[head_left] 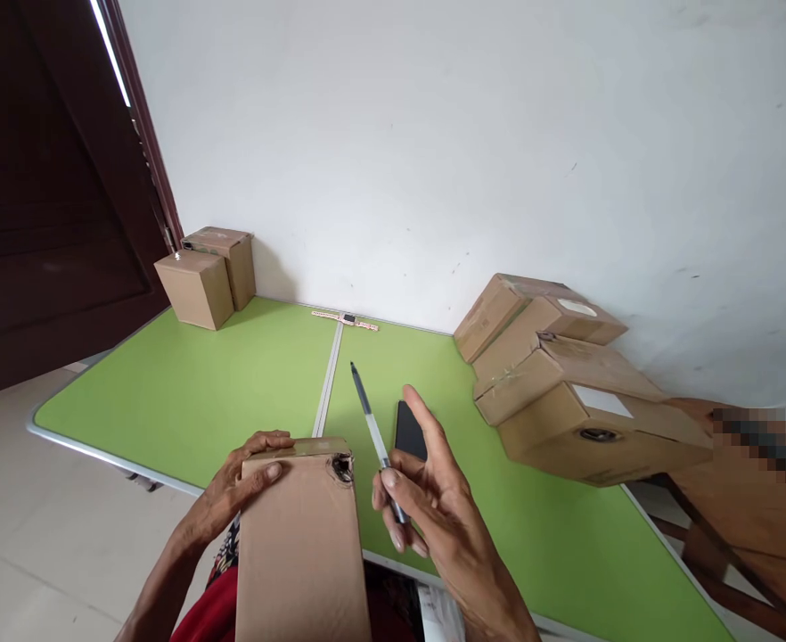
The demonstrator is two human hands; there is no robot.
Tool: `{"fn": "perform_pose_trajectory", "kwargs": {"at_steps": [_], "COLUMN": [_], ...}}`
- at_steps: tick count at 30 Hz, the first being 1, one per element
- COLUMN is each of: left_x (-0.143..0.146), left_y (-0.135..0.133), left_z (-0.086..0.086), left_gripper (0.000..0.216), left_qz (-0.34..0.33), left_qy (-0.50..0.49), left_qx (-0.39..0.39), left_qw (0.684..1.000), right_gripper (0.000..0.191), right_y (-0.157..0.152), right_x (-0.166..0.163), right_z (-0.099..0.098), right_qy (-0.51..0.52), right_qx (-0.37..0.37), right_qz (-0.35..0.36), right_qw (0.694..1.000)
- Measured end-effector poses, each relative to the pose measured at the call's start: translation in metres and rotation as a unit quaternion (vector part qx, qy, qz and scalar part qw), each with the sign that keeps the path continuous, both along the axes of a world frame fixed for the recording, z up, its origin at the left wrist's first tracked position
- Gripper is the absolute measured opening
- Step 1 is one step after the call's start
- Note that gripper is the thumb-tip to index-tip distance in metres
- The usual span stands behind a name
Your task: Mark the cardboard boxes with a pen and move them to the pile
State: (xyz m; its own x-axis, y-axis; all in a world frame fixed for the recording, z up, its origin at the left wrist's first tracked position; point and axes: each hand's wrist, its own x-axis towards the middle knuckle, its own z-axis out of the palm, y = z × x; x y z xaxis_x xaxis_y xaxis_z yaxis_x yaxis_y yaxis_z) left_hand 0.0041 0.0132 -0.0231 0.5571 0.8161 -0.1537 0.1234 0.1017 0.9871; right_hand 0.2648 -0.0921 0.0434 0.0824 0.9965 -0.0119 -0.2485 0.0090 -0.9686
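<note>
My left hand [249, 477] grips the upper left corner of a brown cardboard box [303, 553], thumb on the near face and fingers over the top. That box stands upright close to my body at the table's front edge, with a torn dark hole at its upper right corner. In my right hand [426, 490] a pen [374, 432] is pinched between thumb and fingers, its dark tip pointing up and away, while the index finger sticks out straight. The pen is just right of the box, apart from it. Behind the right hand lies a black phone-like slab [409, 430], partly hidden.
Several cardboard boxes [567, 374] lean in a row on the right of the green table [145, 392]. Two more boxes [199, 290] stand at the back left. A watch with a patterned strap [348, 319] lies by the wall. A wooden chair [733, 508] is at the right.
</note>
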Motion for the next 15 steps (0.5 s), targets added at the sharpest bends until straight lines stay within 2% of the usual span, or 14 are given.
{"fn": "perform_pose_trajectory", "kwargs": {"at_steps": [4,5,7,9,10,13,15], "left_x": [0.002,0.003,0.004,0.003,0.002,0.0,0.0], "left_y": [-0.001,-0.002,-0.003,-0.003,-0.003,-0.003,-0.004], "left_z": [-0.001,0.0,0.001,0.002,0.002,0.004,0.006], "left_gripper": [0.055,0.055,0.055,0.054,0.053,0.049,0.049], "left_qz": [0.003,0.008,0.016,0.024,0.023,0.032,0.071], "left_qy": [-0.004,-0.004,-0.003,0.007,0.018,0.069,0.099], "left_qx": [0.002,0.004,0.004,0.022,0.042,0.14,0.227], "left_qw": [1.0,1.0,1.0,0.999,0.999,0.987,0.966], "right_gripper": [0.031,0.031,0.045,0.056,0.051,0.021,0.026], "right_y": [-0.004,-0.005,-0.008,-0.011,-0.011,-0.008,-0.005], "right_x": [0.001,0.002,0.001,-0.001,-0.003,-0.011,-0.016], "right_z": [0.003,0.005,0.01,0.012,0.012,0.009,0.005], "right_qy": [0.089,0.111,0.138,0.116,0.085,0.012,0.019], "right_qx": [0.055,0.073,0.109,0.143,0.154,0.151,0.139], "right_qz": [-0.003,-0.011,-0.029,-0.066,-0.103,-0.244,-0.296], "right_qw": [0.995,0.991,0.984,0.981,0.979,0.958,0.945]}}
